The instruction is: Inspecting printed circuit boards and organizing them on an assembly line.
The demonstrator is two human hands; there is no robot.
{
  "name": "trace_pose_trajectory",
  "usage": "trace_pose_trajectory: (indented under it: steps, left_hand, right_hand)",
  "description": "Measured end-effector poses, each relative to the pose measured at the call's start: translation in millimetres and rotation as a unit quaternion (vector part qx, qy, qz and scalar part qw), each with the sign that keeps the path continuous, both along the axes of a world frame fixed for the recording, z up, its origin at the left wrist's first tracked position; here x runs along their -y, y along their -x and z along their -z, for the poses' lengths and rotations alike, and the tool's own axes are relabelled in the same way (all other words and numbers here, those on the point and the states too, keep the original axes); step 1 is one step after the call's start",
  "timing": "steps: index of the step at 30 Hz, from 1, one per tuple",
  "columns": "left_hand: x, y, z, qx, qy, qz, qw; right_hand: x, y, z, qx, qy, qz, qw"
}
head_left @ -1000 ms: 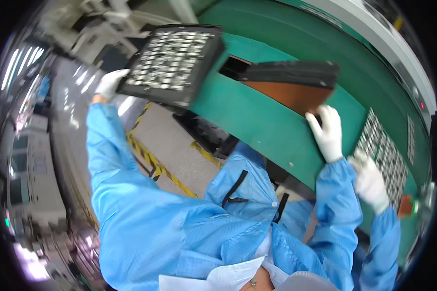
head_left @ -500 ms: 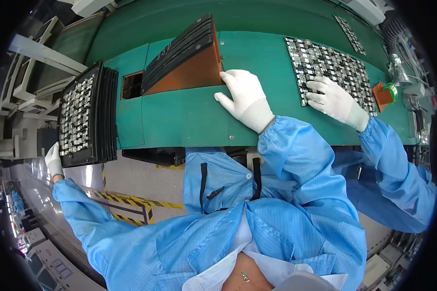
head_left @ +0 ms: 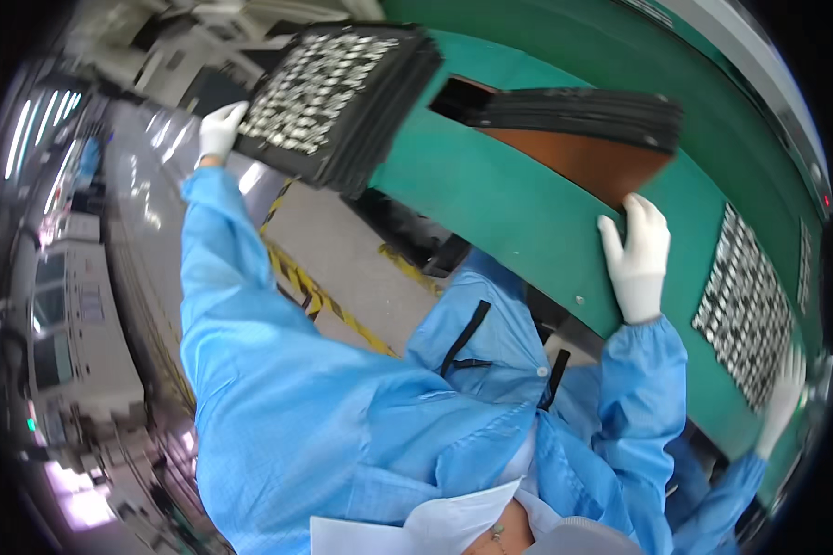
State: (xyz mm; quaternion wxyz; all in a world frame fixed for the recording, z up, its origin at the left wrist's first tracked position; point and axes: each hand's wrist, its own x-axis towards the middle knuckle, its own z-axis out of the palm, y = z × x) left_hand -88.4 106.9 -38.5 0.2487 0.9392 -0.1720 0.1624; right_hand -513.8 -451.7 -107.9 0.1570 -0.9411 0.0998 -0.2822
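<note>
At the upper left, my white-gloved left hand [head_left: 220, 132] grips the near-left edge of a stack of black trays [head_left: 393, 102]. The top tray carries rows of small circuit boards [head_left: 322, 85]. My right hand [head_left: 640, 254], also gloved, rests on the green tabletop with thumb and fingers apart, holding nothing. Its fingertips are by the corner of an orange-brown wedge stand [head_left: 588, 166]. Black trays [head_left: 578, 116] lie slanted on that stand. How my left fingers sit under or behind the tray edge is partly hidden.
A rectangular opening [head_left: 463, 98] lies in the green table [head_left: 514, 217] beside the stand. On the right is a sheet of circuit boards [head_left: 748, 305], with a co-worker's gloved hand [head_left: 785, 393] at its near end. Yellow-black tape [head_left: 319, 291] marks the floor.
The head view has turned left, so the table now slants across the picture. My left hand stays at the tray stack and my right near the stand. The co-worker's hand is nearer the sheet's edge.
</note>
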Motion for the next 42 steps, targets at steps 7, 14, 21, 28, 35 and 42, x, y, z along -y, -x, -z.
trace_pose_trajectory:
  steps: [7,14,21,28,35,42]
  left_hand:
    - [4.7,2.0,-0.3,-0.043,0.061,-0.037,0.997]
    - [19.6,30.6,-26.0,-0.040,0.048,-0.057,0.996]
    - [80.7,177.7,-41.4,0.070,0.001,0.161,0.984]
    - [130.6,216.1,-19.1,0.135,-0.134,0.116,0.975]
    - [138.1,216.4,-5.2,0.127,-0.027,0.138,0.982]
    - [113.6,218.2,-14.8,0.060,0.028,0.182,0.981]
  right_hand:
    - [0.0,1.5,-2.0,-0.013,0.004,-0.021,1.000]
    - [2.7,3.3,0.8,-0.015,-0.002,-0.011,1.000]
    - [-3.4,8.1,-7.0,0.043,-0.167,0.010,0.985]
    - [-10.2,12.2,-12.6,0.079,-0.120,-0.005,0.990]
    - [-53.1,-8.8,-50.3,0.127,0.061,-0.187,0.972]
    - [-128.2,-139.4,-107.3,0.107,0.037,-0.321,0.940]
